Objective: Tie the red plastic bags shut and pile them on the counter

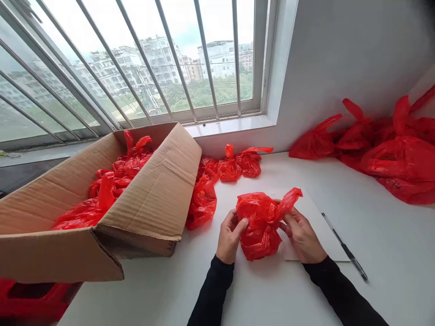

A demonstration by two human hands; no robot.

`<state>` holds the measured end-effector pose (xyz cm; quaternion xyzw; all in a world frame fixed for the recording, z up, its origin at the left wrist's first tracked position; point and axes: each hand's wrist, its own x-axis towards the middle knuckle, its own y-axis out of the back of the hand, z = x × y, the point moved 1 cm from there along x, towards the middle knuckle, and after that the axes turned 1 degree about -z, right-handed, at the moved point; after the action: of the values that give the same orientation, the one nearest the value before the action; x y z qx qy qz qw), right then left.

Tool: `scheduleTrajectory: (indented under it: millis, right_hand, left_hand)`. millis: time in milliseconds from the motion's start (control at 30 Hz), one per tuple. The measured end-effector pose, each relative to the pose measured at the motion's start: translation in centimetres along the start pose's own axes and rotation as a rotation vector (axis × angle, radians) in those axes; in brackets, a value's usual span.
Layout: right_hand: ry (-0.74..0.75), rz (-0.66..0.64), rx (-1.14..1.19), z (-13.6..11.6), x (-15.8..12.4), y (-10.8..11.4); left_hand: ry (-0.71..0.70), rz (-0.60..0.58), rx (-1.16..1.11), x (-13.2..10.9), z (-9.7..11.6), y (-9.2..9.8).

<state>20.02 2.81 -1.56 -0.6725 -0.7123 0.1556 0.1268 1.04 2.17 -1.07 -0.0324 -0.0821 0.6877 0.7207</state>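
Note:
Between my two hands is a knotted red plastic bag [258,226], held up over the white table; what it contains is hidden. My left hand [231,235] grips its left side, thumb across the front and fingers behind. With thumb and fingers closed, my right hand [301,233] pinches the bag near its knot, where a twisted handle end sticks up to the right. Behind and below the right hand lies a sheet of white paper [311,210], with a black pen [345,246] slanting across its right edge.
An open cardboard box [152,181] at left holds several knotted red bags [88,213]. Smaller red bags [229,168] sit beside it below the window sill. Larger red bags [397,154] are heaped against the wall at right. A red crate [34,301] shows at lower left.

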Motion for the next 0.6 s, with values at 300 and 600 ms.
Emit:
scheduleTrajectory:
  millis: [300,600]
  right_hand:
    - [0.006,0.034,-0.104,-0.4,-0.5,-0.8]
    - [-0.086,0.225,-0.046,-0.5,-0.5,1.4]
  left_hand:
    - [-0.273,0.332,0.582,3.0,3.7,1.9]
    - [-0.258,0.197,1.236,-0.7,-0.7,-2.3]
